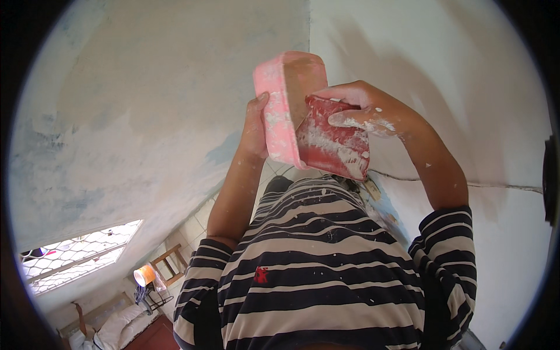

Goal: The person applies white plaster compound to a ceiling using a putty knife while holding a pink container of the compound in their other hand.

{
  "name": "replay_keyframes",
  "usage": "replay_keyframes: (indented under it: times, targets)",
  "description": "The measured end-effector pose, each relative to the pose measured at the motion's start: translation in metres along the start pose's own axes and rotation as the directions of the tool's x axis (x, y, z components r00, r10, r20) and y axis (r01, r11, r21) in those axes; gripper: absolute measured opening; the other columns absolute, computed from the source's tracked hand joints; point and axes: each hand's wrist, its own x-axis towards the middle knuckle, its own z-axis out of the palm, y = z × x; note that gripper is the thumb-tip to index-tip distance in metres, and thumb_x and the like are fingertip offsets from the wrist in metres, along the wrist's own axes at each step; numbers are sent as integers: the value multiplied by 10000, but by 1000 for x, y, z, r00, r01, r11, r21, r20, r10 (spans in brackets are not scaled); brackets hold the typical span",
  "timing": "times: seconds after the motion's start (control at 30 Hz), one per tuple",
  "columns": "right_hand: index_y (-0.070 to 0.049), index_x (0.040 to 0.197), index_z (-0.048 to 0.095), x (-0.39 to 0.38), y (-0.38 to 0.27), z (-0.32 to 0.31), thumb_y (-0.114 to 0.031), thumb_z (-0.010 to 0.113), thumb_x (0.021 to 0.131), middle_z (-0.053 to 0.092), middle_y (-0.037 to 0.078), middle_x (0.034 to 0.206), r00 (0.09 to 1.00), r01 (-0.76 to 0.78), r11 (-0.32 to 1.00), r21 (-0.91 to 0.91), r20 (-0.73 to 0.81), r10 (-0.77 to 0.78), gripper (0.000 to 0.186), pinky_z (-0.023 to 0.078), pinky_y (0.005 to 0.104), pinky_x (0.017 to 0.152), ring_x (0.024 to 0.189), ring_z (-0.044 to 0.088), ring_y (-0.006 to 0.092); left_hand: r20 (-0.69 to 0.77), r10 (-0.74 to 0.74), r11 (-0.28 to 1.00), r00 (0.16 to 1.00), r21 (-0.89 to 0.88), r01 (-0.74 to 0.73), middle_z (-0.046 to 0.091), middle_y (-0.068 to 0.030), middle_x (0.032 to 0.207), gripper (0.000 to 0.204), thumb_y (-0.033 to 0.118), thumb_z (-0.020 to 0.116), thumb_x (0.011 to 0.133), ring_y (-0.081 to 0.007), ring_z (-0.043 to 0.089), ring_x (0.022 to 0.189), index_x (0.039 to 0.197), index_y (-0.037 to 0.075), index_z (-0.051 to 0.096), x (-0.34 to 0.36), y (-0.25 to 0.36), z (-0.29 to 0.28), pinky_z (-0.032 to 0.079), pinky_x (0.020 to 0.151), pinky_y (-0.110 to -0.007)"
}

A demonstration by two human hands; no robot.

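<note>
Seemingly mid-scrape, left hand [255, 127] clasps a boxy pink plastic tub [276, 119]; right hand [363, 109] pinches a flat red scraper [332, 140] at the tub's right side, next likely needing steady pressure.

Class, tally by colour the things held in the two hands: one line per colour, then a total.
Pink: 1, the rectangular tub in the left hand
Red: 1, the flat spreader in the right hand
Total: 2

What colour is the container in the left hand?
The container is pink with whitish smears, best seen in the head view.
</note>
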Motion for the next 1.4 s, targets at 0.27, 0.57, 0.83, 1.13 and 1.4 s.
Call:
replay_keyframes:
  times: [0.27,0.57,0.83,1.13,1.4]
  targets:
    - [0,1318,556,0,-26,5,-14,589,877,688,133,1084,959,47,916,-399,-240,-154,443,508,313,815,883,629,195,124,94,983,988,-172,-71,643,-156,1182,617,424,577,861,-264,641,1053,1275,-31,530,-1,-1,-32,525,899,-389]
    - [-6,1260,597,38,-50,15,-4,604,799,674,192,973,991,96,816,-570,-21,-131,461,489,325,805,828,643,279,155,107,976,982,-203,-75,642,-149,1181,597,414,602,852,-271,640,1039,1246,-32,550,22,29,-37,516,912,-390]
    - [30,1274,594,84,-31,20,-39,610,869,681,113,1106,994,-18,1000,18,-107,19,411,493,298,896,984,638,174,67,-127,988,990,-80,132,607,-116,1210,571,487,477,929,-255,589,1091,1292,48,522,53,53,-43,471,963,-390]
    - [74,1374,445,102,14,32,-86,600,914,603,146,1268,938,144,742,655,-328,108,511,502,314,963,1094,624,194,99,-144,982,985,-107,154,572,-117,1284,588,484,413,959,-260,554,1176,1343,43,472,78,75,-75,449,1003,-403]
    - [20,1379,451,113,-18,55,-84,681,871,624,103,1209,756,408,748,523,-653,44,568,501,309,936,1079,616,173,120,-205,925,971,-299,232,566,-112,1305,612,505,390,951,-279,549,1194,1365,60,467,78,76,-95,446,1008,-420]
